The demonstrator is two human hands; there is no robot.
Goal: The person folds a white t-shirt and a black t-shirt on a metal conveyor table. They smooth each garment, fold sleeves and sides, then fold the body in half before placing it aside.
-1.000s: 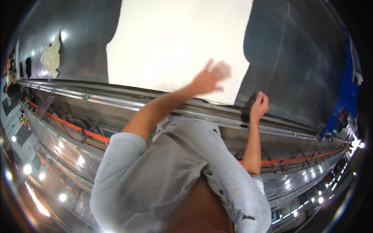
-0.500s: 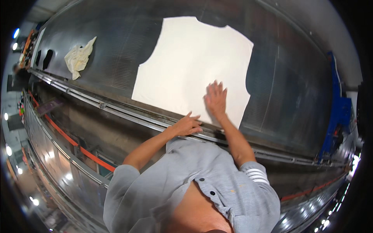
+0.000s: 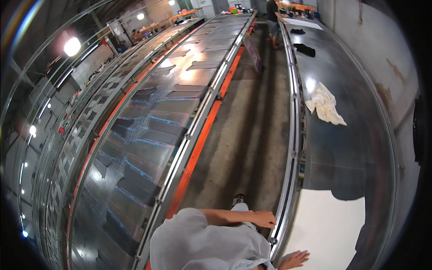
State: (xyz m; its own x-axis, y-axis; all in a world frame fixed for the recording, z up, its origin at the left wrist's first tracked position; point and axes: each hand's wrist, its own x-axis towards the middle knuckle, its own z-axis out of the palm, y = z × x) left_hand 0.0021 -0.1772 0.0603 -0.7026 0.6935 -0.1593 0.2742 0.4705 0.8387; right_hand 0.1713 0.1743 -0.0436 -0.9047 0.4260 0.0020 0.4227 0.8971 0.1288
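Note:
A white cut fabric panel (image 3: 330,225), shaped like a shirt body with a curved cutout, lies flat on the dark long table (image 3: 346,157) at my right. My right hand (image 3: 294,260) rests on the panel near the table's edge, fingers stretched out and holding nothing. My left hand (image 3: 264,219) is at the metal rail (image 3: 290,130) along that edge, its fingers bent down and mostly hidden, so I cannot make out their grip. Farther up the same table is a crumpled cream cloth (image 3: 325,104).
Two black cloth pieces (image 3: 305,49) lie farther along my table. Across the concrete aisle (image 3: 229,148) runs another long table (image 3: 148,121) with dark fabric pieces and blue lines, edged by an orange bar (image 3: 198,166). Another person (image 3: 273,20) stands at the aisle's far end.
My view has swung left, along the aisle and tables, putting the white panel at the lower right. My right hand is still flat on the panel; my left is still by the rail.

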